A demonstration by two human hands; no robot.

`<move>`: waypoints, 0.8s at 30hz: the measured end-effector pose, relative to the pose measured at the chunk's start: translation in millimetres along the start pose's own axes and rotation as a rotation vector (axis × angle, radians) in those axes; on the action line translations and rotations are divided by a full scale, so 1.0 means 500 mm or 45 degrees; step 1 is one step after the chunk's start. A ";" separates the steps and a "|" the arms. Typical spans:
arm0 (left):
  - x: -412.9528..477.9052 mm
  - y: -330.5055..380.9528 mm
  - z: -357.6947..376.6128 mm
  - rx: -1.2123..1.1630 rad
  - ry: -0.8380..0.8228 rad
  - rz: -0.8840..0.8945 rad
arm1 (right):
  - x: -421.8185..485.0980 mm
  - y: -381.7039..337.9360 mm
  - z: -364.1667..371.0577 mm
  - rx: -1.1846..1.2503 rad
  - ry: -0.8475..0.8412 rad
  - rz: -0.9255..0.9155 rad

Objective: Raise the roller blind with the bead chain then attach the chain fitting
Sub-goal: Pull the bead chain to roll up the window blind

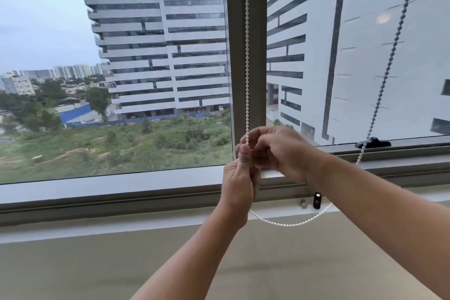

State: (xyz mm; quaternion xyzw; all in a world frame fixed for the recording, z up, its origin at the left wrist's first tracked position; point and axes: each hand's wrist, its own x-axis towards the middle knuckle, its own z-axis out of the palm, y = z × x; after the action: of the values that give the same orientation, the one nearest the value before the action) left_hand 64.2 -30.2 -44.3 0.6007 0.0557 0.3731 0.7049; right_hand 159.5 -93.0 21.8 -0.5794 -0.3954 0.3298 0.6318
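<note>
A white bead chain [247, 56] hangs straight down in front of the grey window mullion [233, 56]. My left hand [239, 182] pinches it between thumb and fingers at about sill height. My right hand [277, 151] is closed around the chain just to the right, touching the left hand. Below the hands the chain sags in a loop [289, 223] and rises to the right. A small black fitting [317, 200] and a small silver piece [303, 203] stand on the white sill. No blind fabric is in view.
A second bead chain [392, 51] hangs slanted over the right pane, ending near a black window handle [372, 142] on the frame. The white sill [121, 224] runs across below the glass, with a beige wall under it.
</note>
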 end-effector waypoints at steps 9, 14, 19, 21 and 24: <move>-0.004 -0.004 0.020 0.104 -0.033 0.018 | 0.014 -0.078 0.030 0.515 -0.196 -0.192; -0.013 -0.037 0.000 0.188 -0.115 -0.013 | 0.011 -0.022 0.036 0.516 -0.090 -0.320; -0.004 -0.051 -0.052 0.430 -0.279 -0.099 | -0.003 0.066 0.034 0.533 -0.034 -0.250; 0.013 -0.024 -0.053 0.442 -0.275 -0.035 | -0.011 0.103 0.039 0.476 -0.007 -0.196; 0.050 0.043 -0.031 0.460 -0.212 0.101 | -0.024 0.157 0.051 0.334 0.057 -0.115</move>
State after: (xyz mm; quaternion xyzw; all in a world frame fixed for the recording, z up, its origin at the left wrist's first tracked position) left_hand 64.1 -3.0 -20.3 0.7479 0.0394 0.3335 0.5726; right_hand 134.8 -82.7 -57.0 -0.4808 -0.3603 0.3370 0.7248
